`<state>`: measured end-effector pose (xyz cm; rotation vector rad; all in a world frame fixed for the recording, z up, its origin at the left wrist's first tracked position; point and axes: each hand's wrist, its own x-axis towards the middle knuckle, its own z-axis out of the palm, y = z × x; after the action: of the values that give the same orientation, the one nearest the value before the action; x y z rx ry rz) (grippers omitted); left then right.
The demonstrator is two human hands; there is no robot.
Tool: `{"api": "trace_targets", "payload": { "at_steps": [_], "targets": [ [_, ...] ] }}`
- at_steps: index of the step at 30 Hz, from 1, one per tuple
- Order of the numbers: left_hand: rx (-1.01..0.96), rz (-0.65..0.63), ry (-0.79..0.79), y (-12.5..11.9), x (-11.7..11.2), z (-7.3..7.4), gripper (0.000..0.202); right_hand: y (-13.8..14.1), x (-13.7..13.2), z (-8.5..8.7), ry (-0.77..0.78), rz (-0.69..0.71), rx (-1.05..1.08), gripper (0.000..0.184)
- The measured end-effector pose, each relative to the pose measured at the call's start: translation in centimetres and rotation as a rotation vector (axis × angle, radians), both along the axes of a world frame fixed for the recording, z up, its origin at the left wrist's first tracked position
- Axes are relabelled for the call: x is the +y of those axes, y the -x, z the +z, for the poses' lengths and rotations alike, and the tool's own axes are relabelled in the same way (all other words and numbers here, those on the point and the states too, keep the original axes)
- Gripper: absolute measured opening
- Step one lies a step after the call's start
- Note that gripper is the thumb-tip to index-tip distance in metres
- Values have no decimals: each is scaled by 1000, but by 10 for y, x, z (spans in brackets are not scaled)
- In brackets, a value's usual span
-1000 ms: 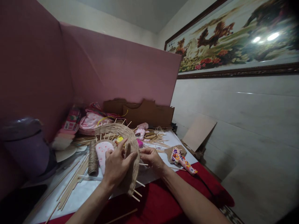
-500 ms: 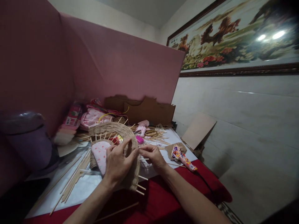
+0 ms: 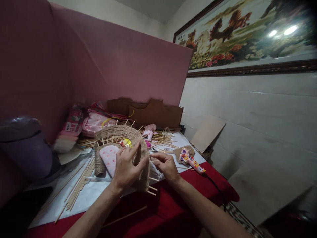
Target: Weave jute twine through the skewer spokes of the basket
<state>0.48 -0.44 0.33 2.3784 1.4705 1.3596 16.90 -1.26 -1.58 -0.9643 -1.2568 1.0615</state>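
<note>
A half-woven twine basket (image 3: 116, 131) stands tilted before me, with thin wooden sticks poking out around its edge. Its flat base is covered in white cloth with pink dots (image 3: 109, 158). My left hand (image 3: 127, 167) grips the twine wall on the near right side, thumb outside and fingers reaching over it. Close to that thumb, at the basket's right edge, my right hand (image 3: 165, 165) has thumb and forefinger pinched together by a protruding stick (image 3: 154, 161). What lies between those fingertips is too small to make out.
Loose wooden sticks (image 3: 80, 185) lie on the white sheet at left. A flower-patterned glue gun (image 3: 192, 161) rests on cardboard at right, its cord trailing off the red cloth (image 3: 213, 180). Behind are cardboard pieces (image 3: 156, 114), pink cloth (image 3: 97, 124) and a purple bin (image 3: 24, 148).
The basket has turned and tipped slightly, its lower sticks now higher. My right hand has shifted a little right and down from the left thumb. The whole view has shifted slightly.
</note>
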Motion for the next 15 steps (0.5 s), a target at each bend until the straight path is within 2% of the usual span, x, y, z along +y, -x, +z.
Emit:
{"api": "trace_targets", "payload": {
  "at_steps": [4,8,15],
  "targets": [
    [53,-85,40,-1,1,-2,63,-6,-8,-4,52,-22,47,17],
    [63,-100,45,-1,3,-5,66,-12,-18,-4,45,-3,-25,15],
    [119,-45,48,-2,4,-8,69,-14,-37,1,-140,-64,-318,15]
  ]
}}
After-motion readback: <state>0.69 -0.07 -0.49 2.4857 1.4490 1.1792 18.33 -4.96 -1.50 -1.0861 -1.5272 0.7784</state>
